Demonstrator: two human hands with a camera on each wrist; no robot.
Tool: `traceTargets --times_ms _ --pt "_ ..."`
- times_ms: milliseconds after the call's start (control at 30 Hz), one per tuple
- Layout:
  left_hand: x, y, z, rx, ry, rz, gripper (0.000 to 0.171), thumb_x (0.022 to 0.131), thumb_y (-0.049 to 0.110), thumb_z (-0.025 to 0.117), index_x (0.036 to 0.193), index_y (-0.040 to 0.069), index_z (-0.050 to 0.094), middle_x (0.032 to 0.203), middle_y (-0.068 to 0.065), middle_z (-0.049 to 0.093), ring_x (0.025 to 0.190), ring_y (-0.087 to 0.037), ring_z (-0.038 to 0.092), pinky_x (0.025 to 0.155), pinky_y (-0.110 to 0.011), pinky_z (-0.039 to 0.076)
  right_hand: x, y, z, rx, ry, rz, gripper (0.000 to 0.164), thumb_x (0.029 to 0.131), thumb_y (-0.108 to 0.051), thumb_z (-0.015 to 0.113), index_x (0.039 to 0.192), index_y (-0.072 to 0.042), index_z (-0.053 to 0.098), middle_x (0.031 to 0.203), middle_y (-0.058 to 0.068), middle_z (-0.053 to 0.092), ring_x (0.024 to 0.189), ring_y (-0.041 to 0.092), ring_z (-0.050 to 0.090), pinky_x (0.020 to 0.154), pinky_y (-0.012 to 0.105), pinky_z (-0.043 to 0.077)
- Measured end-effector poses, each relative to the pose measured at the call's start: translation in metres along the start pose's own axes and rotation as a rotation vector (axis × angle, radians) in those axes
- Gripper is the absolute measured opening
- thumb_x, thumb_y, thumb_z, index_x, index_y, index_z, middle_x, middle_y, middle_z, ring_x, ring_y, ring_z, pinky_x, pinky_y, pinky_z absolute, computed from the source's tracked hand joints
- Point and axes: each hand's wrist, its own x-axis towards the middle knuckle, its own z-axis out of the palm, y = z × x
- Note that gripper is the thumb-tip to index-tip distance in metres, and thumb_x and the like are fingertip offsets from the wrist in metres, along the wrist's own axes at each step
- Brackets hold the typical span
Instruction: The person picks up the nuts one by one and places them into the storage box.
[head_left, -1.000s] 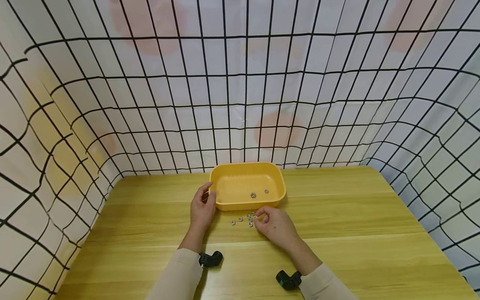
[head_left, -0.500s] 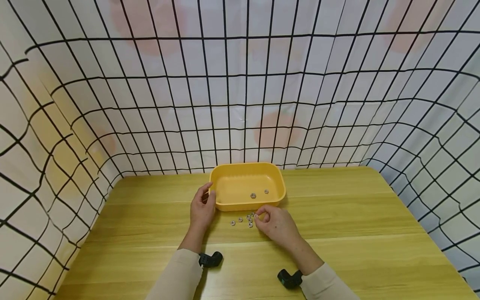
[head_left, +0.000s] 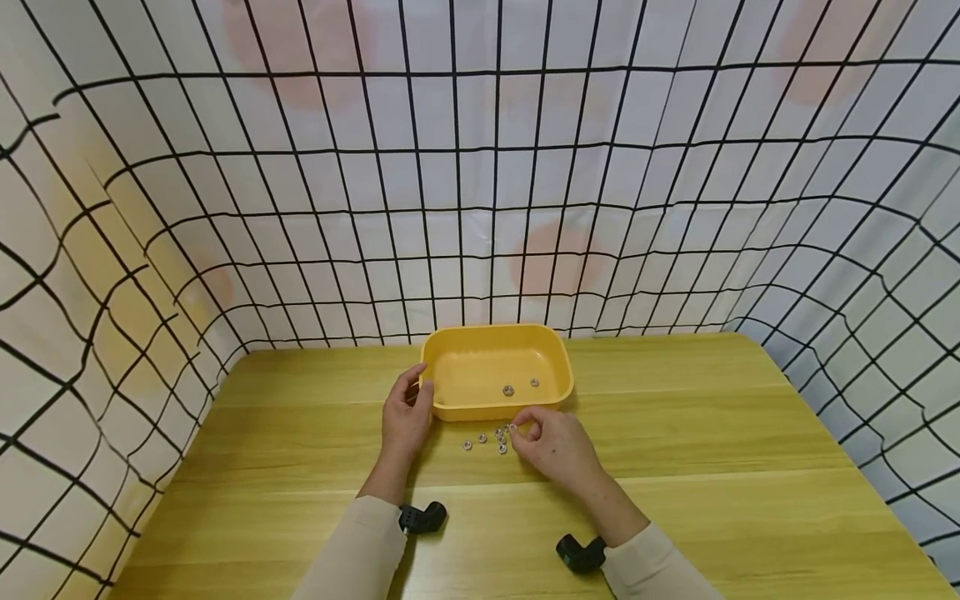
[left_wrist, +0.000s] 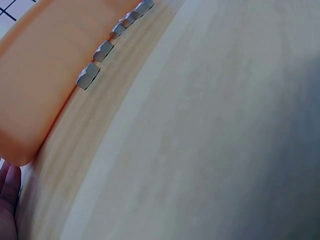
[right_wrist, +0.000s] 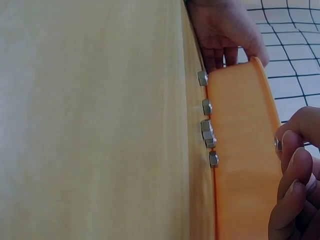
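My right hand (head_left: 558, 450) pinches a small metal hex nut (right_wrist: 278, 144) between thumb and index fingertip; in the right wrist view the nut shows near the rim height of a yellow plastic tray (head_left: 472, 412). The other fingers of that hand are curled. My left hand (head_left: 406, 423) holds the tray's left end, with the thumb at the rim and the fingers against the outer wall. Several loose hex nuts (head_left: 482, 438) lie on the table along the tray's front wall. Inside the tray are two more nuts, one nearer the middle (head_left: 508, 390) and one farther right (head_left: 534, 382).
The wood-grain table (head_left: 720, 450) extends to both sides and in front of the tray. Behind it stands a white curtain with a black grid (head_left: 487, 183), which also closes in the left and right sides.
The pinched nut and my right fingertips have risen slightly toward the tray's front rim. My left hand, the tray and the loose nuts have stayed in place.
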Motion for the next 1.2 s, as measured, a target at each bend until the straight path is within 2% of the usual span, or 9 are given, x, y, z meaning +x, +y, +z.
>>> traceTargets --times_ms 467,800,1200 --pt "0.000 0.002 0.000 0.002 -0.003 -0.002 0.036 0.103 0.021 0.060 0.138 0.014 0.063 0.143 -0.014 0.059 0.126 -0.033 0.060 0.106 -0.054 0.050 0.005 -0.005 -0.007 0.033 -0.009 0.017 0.008 0.089 -0.023 0.078 0.092 -0.019 0.072 0.060 -0.007 0.057 0.050 0.010 0.046 0.046 0.021 0.031" --pt "-0.001 0.001 0.000 -0.006 -0.010 -0.011 0.036 0.103 0.024 0.061 0.138 0.016 0.063 0.143 -0.013 0.059 0.125 -0.032 0.060 0.106 -0.053 0.050 0.009 -0.007 -0.011 0.013 0.003 -0.012 0.009 0.090 -0.023 0.077 0.093 -0.017 0.071 0.060 -0.007 0.057 0.049 0.010 0.045 0.047 0.021 0.032" --pt "-0.001 0.002 0.000 -0.007 -0.011 -0.016 0.035 0.102 0.025 0.061 0.137 0.018 0.064 0.143 -0.012 0.060 0.125 -0.032 0.060 0.106 -0.052 0.050 0.017 -0.013 -0.014 -0.014 0.014 -0.001 0.009 0.090 -0.024 0.076 0.094 -0.018 0.071 0.060 -0.006 0.057 0.049 0.012 0.045 0.049 0.023 0.033"
